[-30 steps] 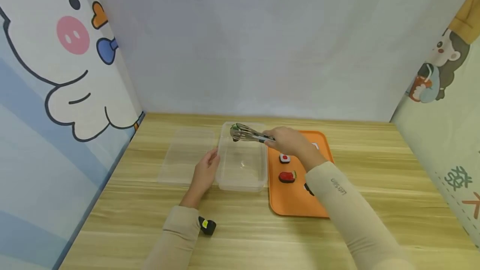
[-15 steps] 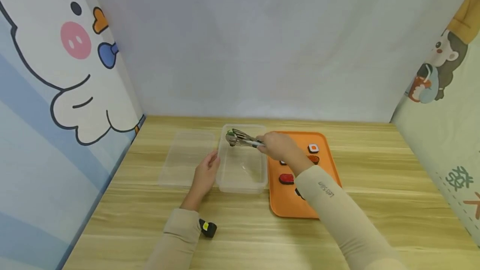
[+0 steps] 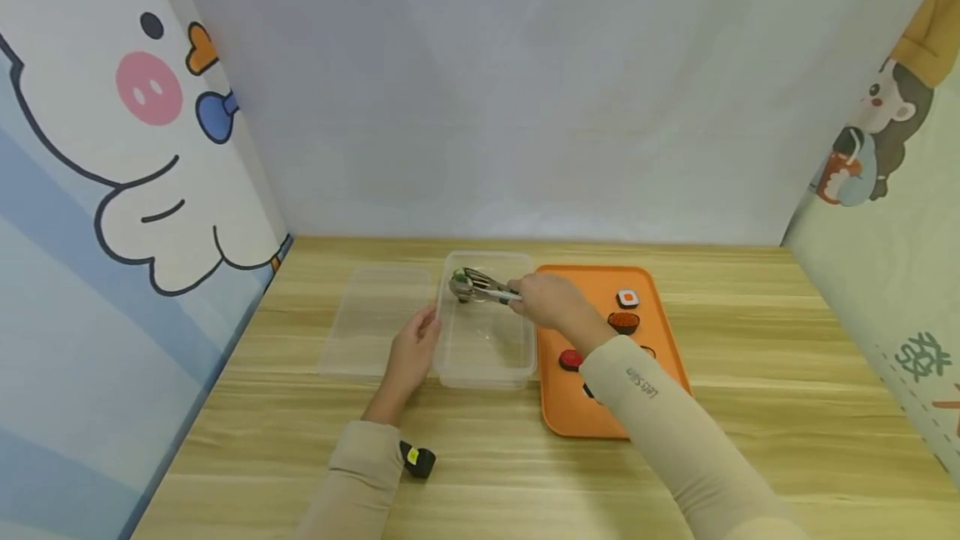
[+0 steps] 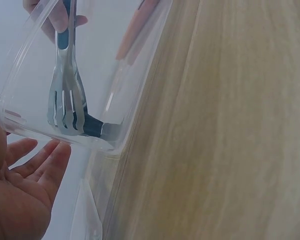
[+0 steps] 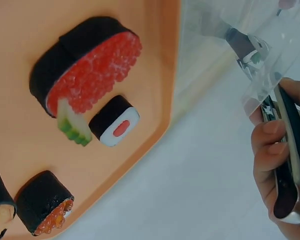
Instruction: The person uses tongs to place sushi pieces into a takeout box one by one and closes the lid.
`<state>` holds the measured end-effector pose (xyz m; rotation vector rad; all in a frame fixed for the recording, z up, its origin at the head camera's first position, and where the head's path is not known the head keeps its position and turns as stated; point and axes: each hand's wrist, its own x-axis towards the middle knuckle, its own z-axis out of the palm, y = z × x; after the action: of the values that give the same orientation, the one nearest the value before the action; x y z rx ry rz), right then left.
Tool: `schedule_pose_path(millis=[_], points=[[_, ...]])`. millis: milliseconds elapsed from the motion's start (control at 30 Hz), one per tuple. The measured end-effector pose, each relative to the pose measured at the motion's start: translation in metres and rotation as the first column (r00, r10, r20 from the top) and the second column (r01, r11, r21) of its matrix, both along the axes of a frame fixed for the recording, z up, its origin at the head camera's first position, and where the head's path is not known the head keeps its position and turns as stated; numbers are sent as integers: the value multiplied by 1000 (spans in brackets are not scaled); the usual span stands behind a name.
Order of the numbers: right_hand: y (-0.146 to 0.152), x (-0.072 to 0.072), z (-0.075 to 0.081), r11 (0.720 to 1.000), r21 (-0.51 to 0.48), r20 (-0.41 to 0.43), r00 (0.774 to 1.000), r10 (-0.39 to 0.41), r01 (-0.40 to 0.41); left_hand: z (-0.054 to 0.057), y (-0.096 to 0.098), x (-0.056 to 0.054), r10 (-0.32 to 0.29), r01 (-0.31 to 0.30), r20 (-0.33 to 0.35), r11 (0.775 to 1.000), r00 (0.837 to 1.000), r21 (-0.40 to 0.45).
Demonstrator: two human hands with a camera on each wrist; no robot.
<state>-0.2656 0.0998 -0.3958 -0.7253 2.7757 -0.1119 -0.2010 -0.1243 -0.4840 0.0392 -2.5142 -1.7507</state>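
My right hand [image 3: 551, 300] grips metal serving tongs [image 3: 487, 287] by their handle. The slotted tong heads reach inside a clear plastic container [image 3: 487, 365], at its far left corner. Between them is a toy sushi piece [image 4: 93, 126], with a dark wrap and some green on top, low near the container's bottom. My left hand [image 3: 414, 348] rests against the container's left wall, its fingers extended and touching the plastic. The right wrist view shows the tong handles [image 5: 285, 170] within my fingers.
An orange tray [image 3: 562, 415] with several toy sushi pieces [image 3: 624, 322] stands right of the container, partly under my right forearm. A clear lid [image 3: 367, 323] lies to the left. A black-and-yellow sushi piece [image 3: 422, 463] lies beside my left sleeve.
The tongs with the sushi piece have moved left and down into the container, and my right forearm has shifted left. My left hand stays at the container's wall.
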Motion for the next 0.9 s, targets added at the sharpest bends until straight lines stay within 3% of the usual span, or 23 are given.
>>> schedule_pose_path(millis=[533, 900], points=[[2, 1, 5, 999, -18, 56, 997, -51, 52, -1, 0, 0, -7, 7, -3, 1000, 1000, -15], [13, 6, 16, 991, -105, 81, 994, -72, 80, -1, 0, 1, -12, 12, -16, 1000, 1000, -19]])
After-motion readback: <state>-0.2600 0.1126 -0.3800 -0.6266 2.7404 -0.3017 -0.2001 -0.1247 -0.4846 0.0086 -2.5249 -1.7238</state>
